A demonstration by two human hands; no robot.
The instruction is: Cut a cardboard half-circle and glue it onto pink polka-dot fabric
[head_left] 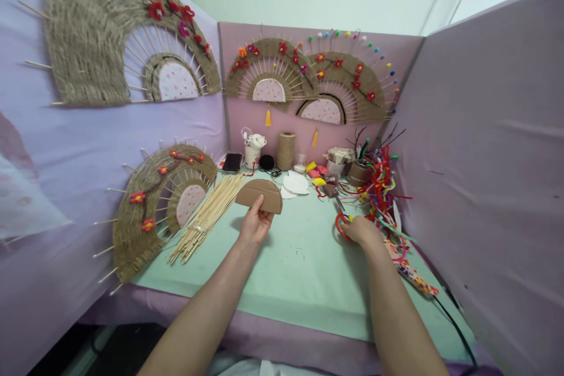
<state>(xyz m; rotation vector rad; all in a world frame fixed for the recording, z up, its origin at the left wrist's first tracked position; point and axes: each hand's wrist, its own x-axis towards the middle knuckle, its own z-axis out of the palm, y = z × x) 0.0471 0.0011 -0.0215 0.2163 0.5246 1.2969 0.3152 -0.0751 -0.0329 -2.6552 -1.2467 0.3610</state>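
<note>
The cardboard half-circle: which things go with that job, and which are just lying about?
With the job:
cardboard half-circle, in left hand
red scissors, at right hand

Apparently lying about:
wooden sticks
twine spool
dark flat object

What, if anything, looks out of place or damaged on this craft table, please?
Mainly the pipe cleaners: they form a loose tangle at the right, strands pointing many ways, whereas the wooden skewers lie roughly aligned. I see no obvious spill or damage.

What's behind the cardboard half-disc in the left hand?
Past the right edge of the cardboard half-disc: white flat pieces on the pale green tabletop. Whatever it covers directly can't be seen.
</note>
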